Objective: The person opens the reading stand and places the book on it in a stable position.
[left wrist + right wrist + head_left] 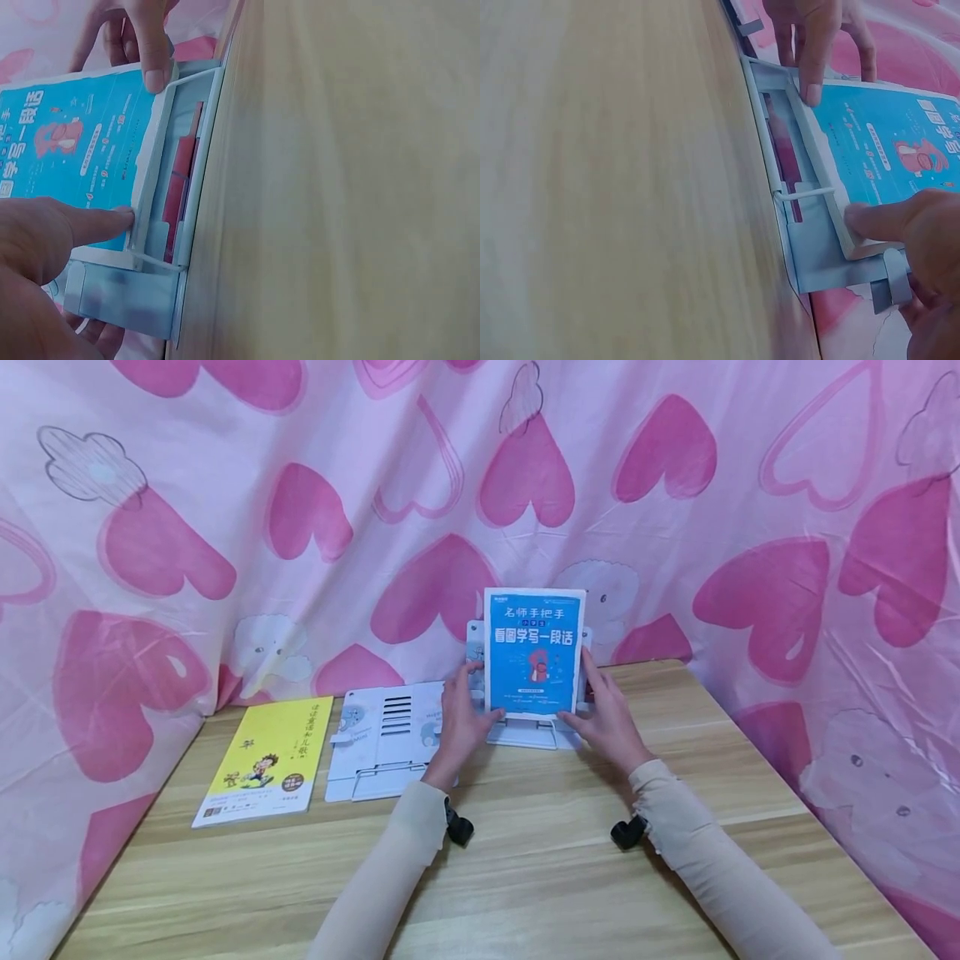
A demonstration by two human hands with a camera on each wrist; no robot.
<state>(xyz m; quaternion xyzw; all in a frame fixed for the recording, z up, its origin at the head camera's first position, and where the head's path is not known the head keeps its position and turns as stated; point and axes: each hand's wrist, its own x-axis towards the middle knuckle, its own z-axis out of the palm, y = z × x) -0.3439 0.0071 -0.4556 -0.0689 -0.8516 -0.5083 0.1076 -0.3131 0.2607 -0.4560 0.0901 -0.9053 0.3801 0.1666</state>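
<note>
A blue-covered workbook point(534, 639) leans upright on a white folding book stand point(517, 737) near the back of the table. My left hand point(465, 718) grips the left side, its thumb across the cover's lower corner. Behind the stand, the other left fingers point(111, 341) show in the left wrist view. On the opposite side my right hand point(611, 720) grips likewise, thumb point(866, 219) on the lower right corner and fingers behind. The stand's wire support point(806, 195) meets the workbook's lower edge.
Left of the hands lies a second white book stand point(352, 777), with slots and a wire leg. A yellow book point(262, 735) lies farther left on the wooden table point(540, 877). A pink heart-patterned curtain point(337, 602) hangs close behind the table and along its sides.
</note>
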